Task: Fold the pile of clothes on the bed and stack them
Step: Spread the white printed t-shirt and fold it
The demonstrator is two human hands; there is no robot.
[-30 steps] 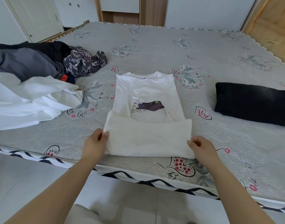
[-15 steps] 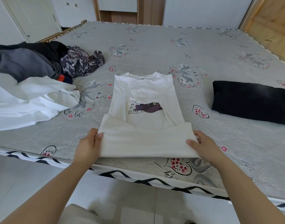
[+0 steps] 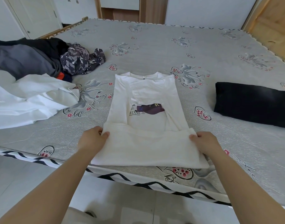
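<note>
Pale tiled floor [image 3: 17,178], white door [image 3: 33,13], wooden wardrobe frame [image 3: 148,8], soft daylight.

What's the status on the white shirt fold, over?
Left hand and right hand each grip a corner of the white shirt's turned-up hem. Sleeves folded in, bottom fold underway. Nothing blocking; unfolded pile waits left, black folded garment right.
</note>
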